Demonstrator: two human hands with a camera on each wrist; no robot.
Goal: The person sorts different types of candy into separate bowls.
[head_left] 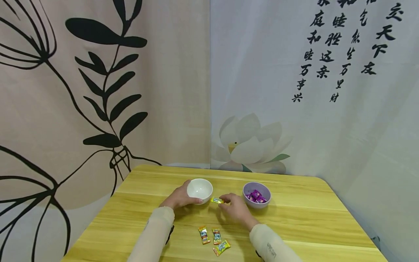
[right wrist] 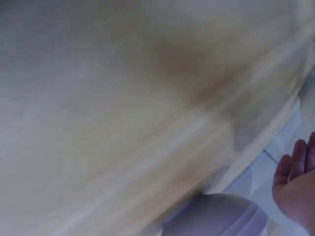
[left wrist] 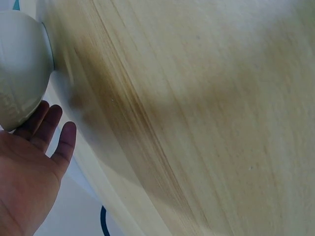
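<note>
One white bowl (head_left: 200, 188) is gripped by the left hand (head_left: 179, 197) toward the far edge of the wooden table (head_left: 304, 214), its near side pressed by the thumb; whether it is lifted cannot be told. Farther from that edge, three candies are seen lying loose: a left candy (head_left: 204, 235), a middle candy (head_left: 216, 236) and a right candy (head_left: 222, 247). Just beside the white bowl, a yellow-wrapped candy (head_left: 216, 200) is pinched narrowly by the right hand (head_left: 236, 209). Toward the far right corner, purple-wrapped candies (head_left: 256, 197) are held in a purple bowl (head_left: 258, 205). The yellow-wrapped candy is apparently being brought to the white bowl; a short lift over the rim, then a loosened pinch, would seem called for.
</note>
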